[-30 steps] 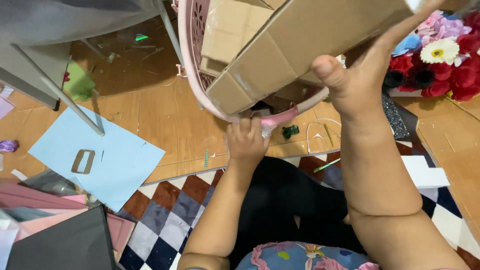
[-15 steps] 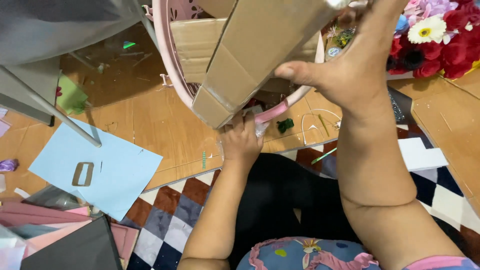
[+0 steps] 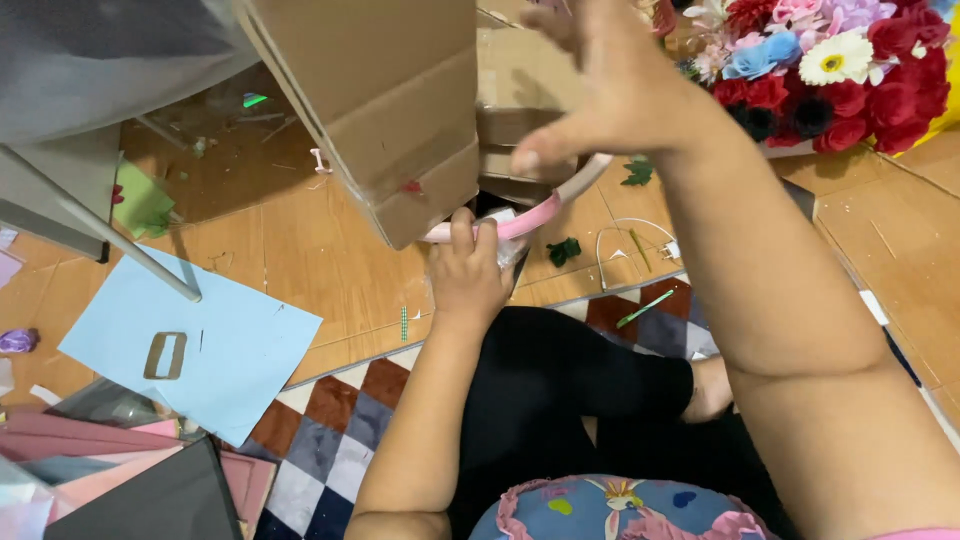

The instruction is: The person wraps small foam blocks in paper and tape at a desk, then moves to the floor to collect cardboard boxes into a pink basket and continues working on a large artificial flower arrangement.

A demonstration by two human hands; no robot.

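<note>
up near the top of the view, the cardboard box now fills more of the frame than it did a second ago: it has tipped and swung closer, its taped corner pointing down toward the left hand. the pink basket, whose wide rim showed as a long arc before, is now mostly hidden behind the box and the right hand, so only a short curved piece of rim shows. judging by that, the box is being worked deeper into or out of the basket; which one cannot be told.

the left hand's grip is closed around the pink rim from below, fingers curled over it. the right hand lies spread against the cardboard, fingers loose and mostly open, thumb pressing the rim's upper edge; nothing is fully enclosed in it.

counted: one box, one basket, one light blue paper sheet on the wooden floor with one rectangular cut-out, one bunch of artificial flowers at upper right, and one checkered mat underneath.
</note>
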